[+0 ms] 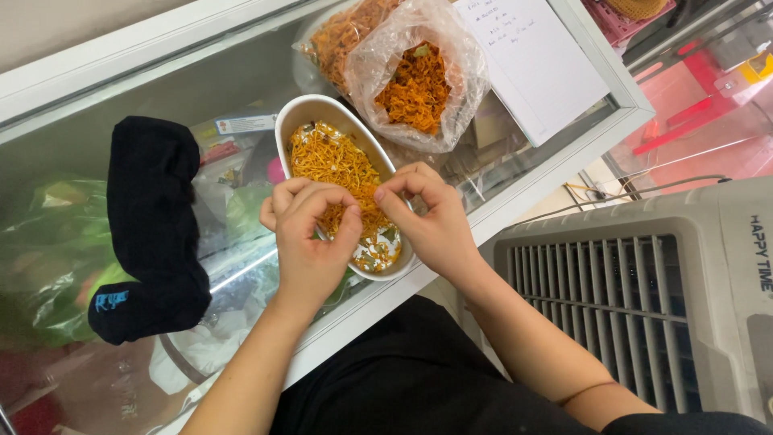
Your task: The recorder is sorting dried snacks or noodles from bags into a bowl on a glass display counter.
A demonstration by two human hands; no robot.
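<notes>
A white oval bowl [310, 111] stands on the glass lid of a chest freezer, filled with orange shredded food [330, 157]. My left hand [310, 234] hovers over the bowl's near left side, fingers curled and pinching strands. Over the near right side, my right hand [427, 217] has its fingertips bunched on the same food. Both hands meet over the bowl's middle and hide its near rim.
A clear plastic bag [419, 72] of the same orange shreds lies behind the bowl. A black sock [153, 225] lies on the glass [72, 161] at left, white paper [539, 56] at back right. A grey air cooler [636, 298] stands right of the freezer's white frame [555, 173].
</notes>
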